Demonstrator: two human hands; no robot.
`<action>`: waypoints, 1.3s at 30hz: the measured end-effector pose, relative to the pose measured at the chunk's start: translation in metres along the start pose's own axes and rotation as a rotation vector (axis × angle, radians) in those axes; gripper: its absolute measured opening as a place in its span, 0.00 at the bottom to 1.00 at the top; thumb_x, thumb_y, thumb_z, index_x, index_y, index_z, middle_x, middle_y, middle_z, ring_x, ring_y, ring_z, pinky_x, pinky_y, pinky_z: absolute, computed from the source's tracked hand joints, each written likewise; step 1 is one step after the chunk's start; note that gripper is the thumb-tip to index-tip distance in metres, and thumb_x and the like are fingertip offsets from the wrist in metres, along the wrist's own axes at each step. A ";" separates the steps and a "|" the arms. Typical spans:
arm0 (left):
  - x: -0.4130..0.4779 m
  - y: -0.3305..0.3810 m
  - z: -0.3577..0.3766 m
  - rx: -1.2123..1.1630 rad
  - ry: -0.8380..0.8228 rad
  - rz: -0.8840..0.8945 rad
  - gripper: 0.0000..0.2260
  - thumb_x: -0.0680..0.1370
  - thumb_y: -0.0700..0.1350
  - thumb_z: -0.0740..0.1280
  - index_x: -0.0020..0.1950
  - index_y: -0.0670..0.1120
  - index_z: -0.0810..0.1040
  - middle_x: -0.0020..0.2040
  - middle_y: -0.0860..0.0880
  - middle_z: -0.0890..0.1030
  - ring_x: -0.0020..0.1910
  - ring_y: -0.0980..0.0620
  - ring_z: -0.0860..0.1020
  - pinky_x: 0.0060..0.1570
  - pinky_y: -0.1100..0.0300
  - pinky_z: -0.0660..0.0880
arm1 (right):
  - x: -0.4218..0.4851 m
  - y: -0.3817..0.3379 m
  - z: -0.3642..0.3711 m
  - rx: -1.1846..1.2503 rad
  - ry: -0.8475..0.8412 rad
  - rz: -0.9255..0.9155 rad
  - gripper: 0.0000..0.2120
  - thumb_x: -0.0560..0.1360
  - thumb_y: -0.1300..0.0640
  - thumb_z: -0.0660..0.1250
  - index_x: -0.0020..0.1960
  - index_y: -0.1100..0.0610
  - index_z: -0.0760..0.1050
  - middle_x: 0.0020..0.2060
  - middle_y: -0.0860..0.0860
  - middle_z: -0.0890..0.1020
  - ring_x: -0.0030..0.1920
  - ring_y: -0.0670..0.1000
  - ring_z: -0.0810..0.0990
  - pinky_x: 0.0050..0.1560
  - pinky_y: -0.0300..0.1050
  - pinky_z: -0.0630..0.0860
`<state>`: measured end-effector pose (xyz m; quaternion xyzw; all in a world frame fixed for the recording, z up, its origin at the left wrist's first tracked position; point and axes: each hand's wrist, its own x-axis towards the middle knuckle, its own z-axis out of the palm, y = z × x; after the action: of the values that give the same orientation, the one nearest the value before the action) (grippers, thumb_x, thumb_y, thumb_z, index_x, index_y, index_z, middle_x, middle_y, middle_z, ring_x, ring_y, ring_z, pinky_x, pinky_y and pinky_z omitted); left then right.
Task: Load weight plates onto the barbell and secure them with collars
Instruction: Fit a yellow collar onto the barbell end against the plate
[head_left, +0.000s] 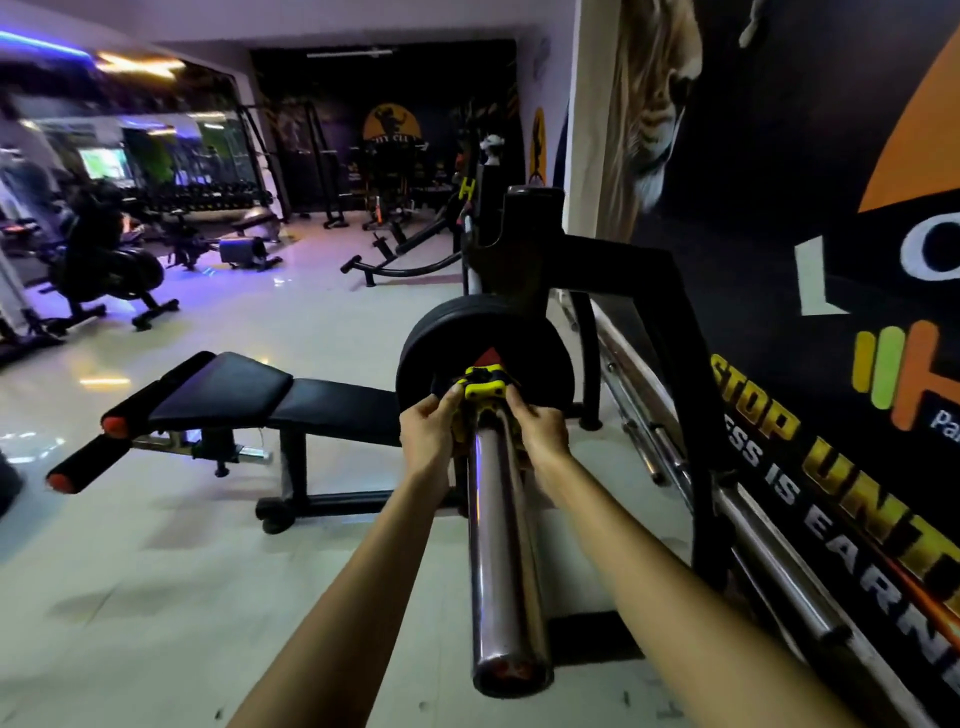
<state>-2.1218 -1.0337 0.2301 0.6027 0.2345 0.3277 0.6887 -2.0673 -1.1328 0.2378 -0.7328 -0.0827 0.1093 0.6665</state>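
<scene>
Both the left hand (428, 431) and the right hand (540, 434) gripped a yellow collar (483, 389) around the barbell sleeve (498, 530). The collar seemed to touch a black weight plate (431, 348). The sleeve's long axis pointed toward the camera.

Two bare forearms reach in from the bottom edge, sleeveless as far as they show. The left hand (427, 429) and right hand (542, 432) wear no gloves, rings, watch or wrist straps (fingers partly blurred).
</scene>
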 end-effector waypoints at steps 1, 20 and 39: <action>0.002 -0.003 -0.003 -0.006 -0.017 0.007 0.11 0.77 0.47 0.67 0.36 0.46 0.72 0.34 0.44 0.72 0.33 0.49 0.72 0.31 0.59 0.74 | 0.003 0.003 0.001 0.020 0.002 0.004 0.20 0.74 0.45 0.65 0.49 0.63 0.80 0.49 0.63 0.82 0.49 0.60 0.80 0.51 0.50 0.75; 0.011 0.018 0.000 -0.044 -0.051 -0.361 0.22 0.70 0.52 0.74 0.57 0.41 0.76 0.44 0.41 0.77 0.38 0.46 0.76 0.31 0.58 0.71 | 0.003 -0.020 -0.032 0.126 -0.292 0.330 0.39 0.71 0.31 0.56 0.68 0.61 0.66 0.60 0.60 0.76 0.52 0.57 0.78 0.41 0.50 0.77; 0.019 0.017 -0.006 -0.055 -0.111 -0.347 0.12 0.76 0.43 0.68 0.54 0.36 0.72 0.35 0.43 0.73 0.29 0.47 0.73 0.20 0.61 0.74 | 0.028 -0.033 -0.026 0.343 -0.312 0.502 0.32 0.69 0.43 0.69 0.66 0.60 0.68 0.60 0.58 0.75 0.50 0.58 0.78 0.40 0.54 0.77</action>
<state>-2.1162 -1.0146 0.2474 0.5515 0.2873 0.1765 0.7630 -2.0326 -1.1469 0.2711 -0.5821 0.0188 0.3931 0.7115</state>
